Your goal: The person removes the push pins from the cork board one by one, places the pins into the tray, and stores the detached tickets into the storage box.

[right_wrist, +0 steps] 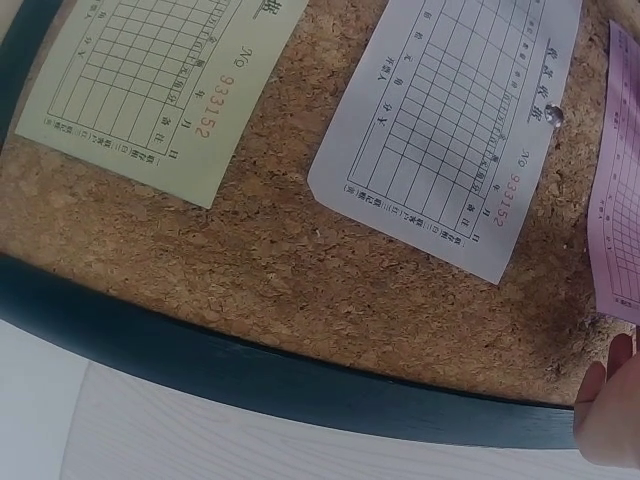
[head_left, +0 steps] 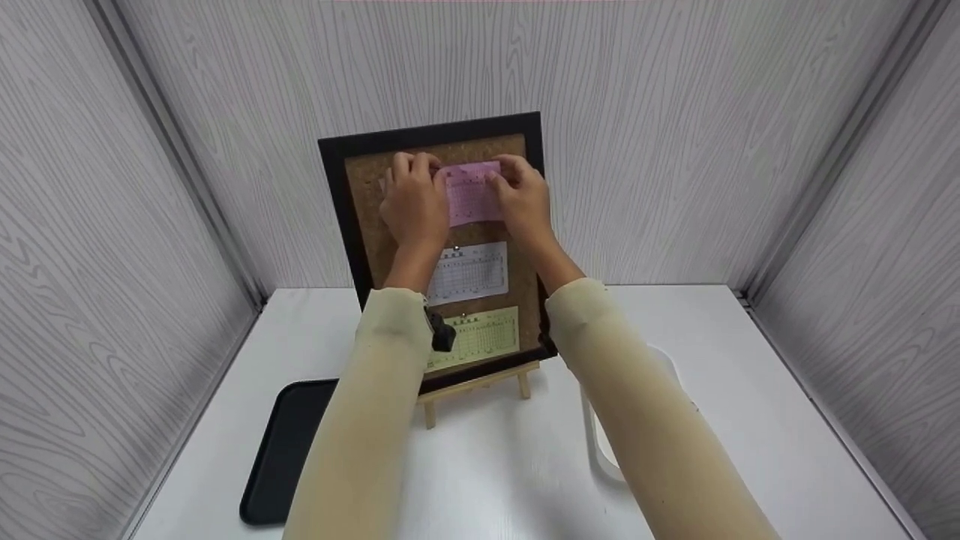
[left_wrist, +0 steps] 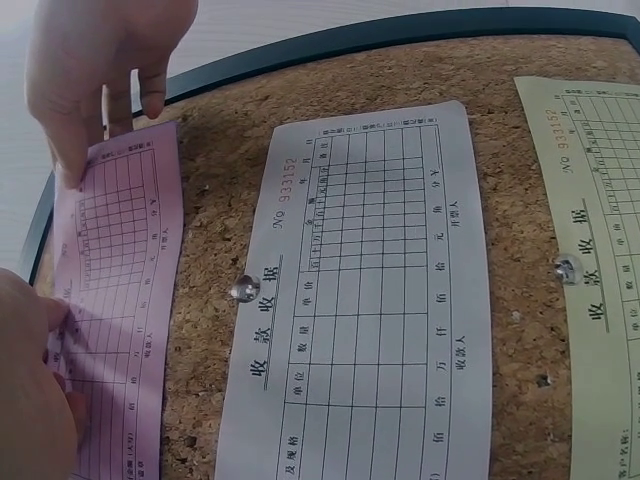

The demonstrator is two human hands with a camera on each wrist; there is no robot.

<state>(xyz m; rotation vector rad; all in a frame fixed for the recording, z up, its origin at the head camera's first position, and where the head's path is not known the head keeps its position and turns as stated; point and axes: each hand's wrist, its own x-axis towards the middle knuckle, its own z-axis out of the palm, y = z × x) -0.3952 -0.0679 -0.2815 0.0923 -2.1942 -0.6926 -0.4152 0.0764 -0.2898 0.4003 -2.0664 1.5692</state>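
High on a cork board [head_left: 480, 234], a pink receipt slip [head_left: 472, 196] lies between my two hands. My right hand [head_left: 525, 199] pinches its upper right corner, thumb in front. At the slip's upper left part is my left hand [head_left: 416, 199], its fingers curled at the top edge and covering that end. In the left wrist view, the left thumb and fingertips press close together on the pink slip [left_wrist: 120, 270]; what lies between them is hidden. Below hang a white receipt slip [head_left: 472, 274] and a green one [head_left: 484, 336], each with a clear push pin [left_wrist: 245, 289] at its top.
The black-framed board leans on a small wooden easel [head_left: 480, 385] on a white table [head_left: 480, 465]. A black tray [head_left: 281, 450] lies at the left, partly under the left sleeve. The right sleeve partly hides a white tray [head_left: 611, 465]. Grained panels [head_left: 645, 135] enclose the table.
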